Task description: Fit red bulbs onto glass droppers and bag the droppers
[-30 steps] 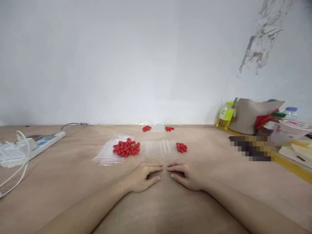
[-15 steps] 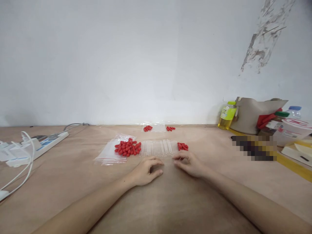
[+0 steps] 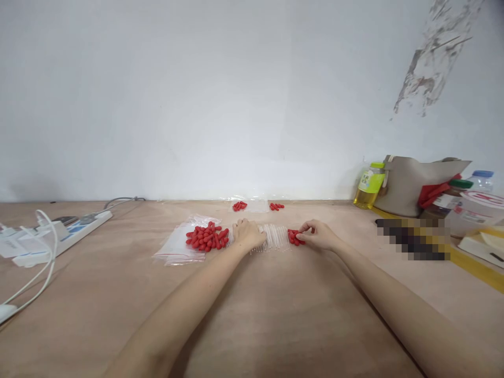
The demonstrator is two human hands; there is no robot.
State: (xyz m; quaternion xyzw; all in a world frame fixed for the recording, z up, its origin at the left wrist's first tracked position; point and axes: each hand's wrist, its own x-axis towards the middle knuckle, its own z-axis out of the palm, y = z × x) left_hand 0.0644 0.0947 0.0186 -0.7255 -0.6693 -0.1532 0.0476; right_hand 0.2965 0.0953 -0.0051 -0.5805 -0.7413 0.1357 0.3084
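Observation:
My left hand lies over the left end of a row of thin clear tubes. Its fingers bend downward and their tips are hidden, so I cannot see whether they grip a tube. At the row's other end, my right hand has thumb and forefinger pinched at the edge of a small pile of red rubber bulbs. A larger heap of the same bulbs rests on clear zip bags, left of my left hand.
Against the wall lies a clear bag with two small groups of red bulbs. A white power strip with cables is at the left. On the right stand a yellow drink bottle, a grey-beige bag and a white tub.
Both hands have moved forward from the bare table front. My left hand now covers part of the tube row, and my right hand has reached the small red pile.

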